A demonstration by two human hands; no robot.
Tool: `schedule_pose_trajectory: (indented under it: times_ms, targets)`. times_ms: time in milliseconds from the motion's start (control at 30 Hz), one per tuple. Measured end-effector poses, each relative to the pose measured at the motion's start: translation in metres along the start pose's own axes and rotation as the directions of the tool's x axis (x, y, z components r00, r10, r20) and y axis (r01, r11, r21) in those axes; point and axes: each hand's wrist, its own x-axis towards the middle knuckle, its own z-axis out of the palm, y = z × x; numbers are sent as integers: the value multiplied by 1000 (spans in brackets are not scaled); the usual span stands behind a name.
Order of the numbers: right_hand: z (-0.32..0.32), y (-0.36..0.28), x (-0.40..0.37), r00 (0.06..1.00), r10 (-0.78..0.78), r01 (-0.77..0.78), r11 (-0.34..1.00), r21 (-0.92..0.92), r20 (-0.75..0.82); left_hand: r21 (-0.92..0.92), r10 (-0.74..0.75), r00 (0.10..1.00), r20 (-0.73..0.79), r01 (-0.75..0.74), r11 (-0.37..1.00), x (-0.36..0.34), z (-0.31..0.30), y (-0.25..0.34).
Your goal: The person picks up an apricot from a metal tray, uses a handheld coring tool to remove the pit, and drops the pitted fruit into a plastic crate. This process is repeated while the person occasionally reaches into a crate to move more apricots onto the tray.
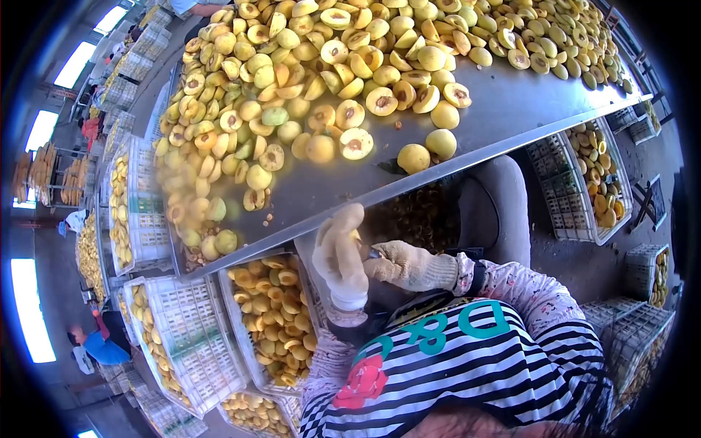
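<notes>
Two gloved hands, close together just off the table's near edge, in front of a striped shirt [445, 332]. Left hand [341, 255]: fingers raised and bent, palm half cupped, a yellow patch showing at the palm; can't tell if that's fruit in its grasp. Right hand [409, 266]: fingers curled in, pinching a small dark piece [374, 254], maybe a tool tip; too small to tell. If it's a blade, a slip could nick the left glove, since the hands are almost touching.

Left of the hands, a white crate [239, 332] of fruit halves sits just outside the near edge. Two yellow fruits, a front one [414, 158] and a back one [441, 144], lie near the table's near edge; a forearm bump could roll them off. Beyond, a big pile of fruit halves [350, 113] covers the metal table [496, 102] toward its far edge and left corner; reaching into it could set loose pieces sliding. Off the right end, another crate [562, 193] of halves on the floor. Farthest left, a person in blue [108, 349] near more crates.
</notes>
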Motion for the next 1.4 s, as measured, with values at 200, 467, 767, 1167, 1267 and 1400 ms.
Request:
schedule_pose_trajectory:
  times_ms: [200,467,767,1167,1267,1400]
  targets:
    - [1,3,0,996,67,-73,993,-96,-66,-312,-593,716,368,696,647,13,-26,2]
    - [13,-13,-12,967,235,-253,880,402,93,-488,-456,889,-46,378,787,-11,5,6]
    - [-2,13,-11,903,331,-419,813,403,273,-341,-553,580,599,809,478,24,-27,-4]
    - [0,1,-1,874,421,-484,805,344,244,-337,-532,575,622,809,481,25,-35,-22]
    - [12,-6,6,904,405,-424,890,164,138,-123,-516,414,750,854,506,32,-46,-27]
    - [16,-8,8,838,435,-543,719,433,329,-153,-488,385,783,881,449,38,-53,-19]
